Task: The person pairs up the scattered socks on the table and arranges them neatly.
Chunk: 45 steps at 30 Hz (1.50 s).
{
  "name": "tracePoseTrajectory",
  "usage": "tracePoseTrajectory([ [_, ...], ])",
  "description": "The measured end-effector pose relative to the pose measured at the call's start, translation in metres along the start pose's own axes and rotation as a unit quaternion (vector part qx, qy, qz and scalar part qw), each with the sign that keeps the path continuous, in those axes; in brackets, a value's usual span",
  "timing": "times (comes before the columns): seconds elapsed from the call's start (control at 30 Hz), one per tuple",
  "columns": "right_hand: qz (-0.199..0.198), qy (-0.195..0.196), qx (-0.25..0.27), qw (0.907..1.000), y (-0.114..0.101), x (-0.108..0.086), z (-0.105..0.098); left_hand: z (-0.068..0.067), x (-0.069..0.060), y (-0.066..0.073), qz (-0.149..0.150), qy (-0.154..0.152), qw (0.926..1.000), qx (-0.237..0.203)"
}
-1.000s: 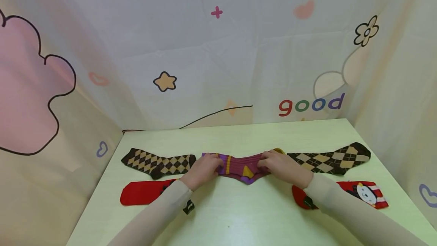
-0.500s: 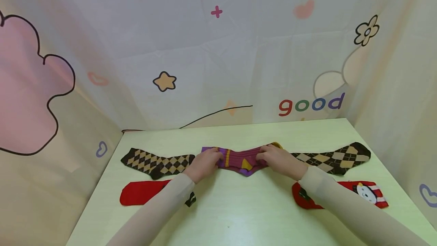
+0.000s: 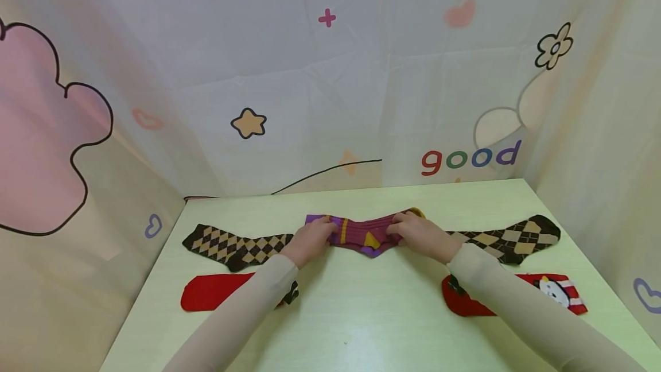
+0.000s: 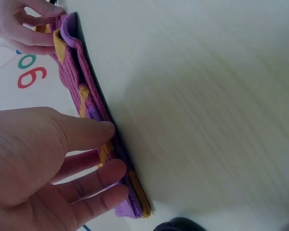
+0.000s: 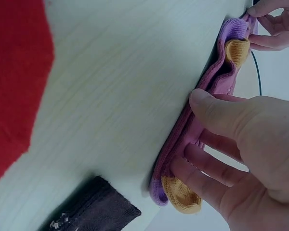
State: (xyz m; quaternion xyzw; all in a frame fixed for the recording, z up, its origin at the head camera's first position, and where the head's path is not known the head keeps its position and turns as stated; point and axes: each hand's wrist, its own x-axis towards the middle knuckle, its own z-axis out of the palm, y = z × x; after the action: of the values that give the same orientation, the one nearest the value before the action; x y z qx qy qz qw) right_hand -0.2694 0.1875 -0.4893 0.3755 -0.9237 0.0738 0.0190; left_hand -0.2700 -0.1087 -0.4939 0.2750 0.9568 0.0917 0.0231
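Note:
Two layers of ribbed magenta sock (image 3: 365, 233), with purple and mustard patches, stretch sideways at the back middle of the table. My left hand (image 3: 311, 241) pinches the left end, thumb on the near edge and fingers over the top. At the other end, my right hand (image 3: 422, 236) grips it the same way, close to a mustard patch (image 5: 182, 195). Both wrist views show the layers lying one against the other along the near edge. A black-and-tan argyle sock lies beyond each hand, one to the left (image 3: 222, 244) and one to the right (image 3: 516, 240).
On the pale table (image 3: 341, 314), a red sock (image 3: 209, 293) lies front left, partly under my left sleeve. Another red sock (image 3: 555, 293), with a white cartoon face, lies front right under my right forearm. A patterned curtain (image 3: 310, 85) hangs behind the table.
Both hands have moved the layered magenta sock away from me, toward the table's back edge. Their hold on its ends stays the same. The argyle and red socks have not moved.

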Motion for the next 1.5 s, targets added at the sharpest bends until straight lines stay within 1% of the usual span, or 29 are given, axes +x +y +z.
tracePoseTrajectory([
  [0.17, 0.009, 0.003, -0.01, 0.9999, 0.005, 0.005, 0.002, 0.002, 0.007, -0.004, -0.006, 0.004, 0.9999, 0.008],
  [0.33, 0.021, 0.02, -0.015, 0.9995, 0.01, 0.01, 0.005, 0.002, 0.013, -0.007, -0.008, 0.007, 0.9999, 0.006],
  [0.53, 0.018, 0.035, -0.031, 0.9987, 0.016, 0.017, 0.007, -0.001, 0.016, -0.01, -0.019, 0.022, 0.9994, 0.02],
  [0.67, 0.027, 0.026, -0.042, 0.9984, 0.021, 0.022, 0.008, -0.001, 0.02, -0.012, -0.028, 0.026, 0.999, 0.025],
  [0.87, 0.054, 0.004, -0.048, 0.9974, 0.03, 0.03, 0.009, 0.002, 0.026, -0.016, -0.041, 0.021, 0.9983, 0.036],
  [1.0, 0.074, -0.006, -0.044, 0.9963, 0.033, 0.034, 0.01, 0.002, 0.029, -0.017, -0.047, 0.018, 0.9982, 0.033],
  [1.13, 0.084, -0.006, -0.046, 0.9954, 0.033, 0.036, 0.009, 0.002, 0.031, -0.017, -0.057, 0.011, 0.9979, 0.03],
  [1.27, 0.085, -0.002, -0.048, 0.9952, 0.032, 0.039, 0.008, 0.001, 0.032, -0.017, -0.066, 0.005, 0.9972, 0.036],
  [1.5, 0.103, -0.011, -0.035, 0.994, 0.032, 0.044, 0.009, 0.002, 0.034, -0.018, -0.059, 0.008, 0.9974, 0.041],
])
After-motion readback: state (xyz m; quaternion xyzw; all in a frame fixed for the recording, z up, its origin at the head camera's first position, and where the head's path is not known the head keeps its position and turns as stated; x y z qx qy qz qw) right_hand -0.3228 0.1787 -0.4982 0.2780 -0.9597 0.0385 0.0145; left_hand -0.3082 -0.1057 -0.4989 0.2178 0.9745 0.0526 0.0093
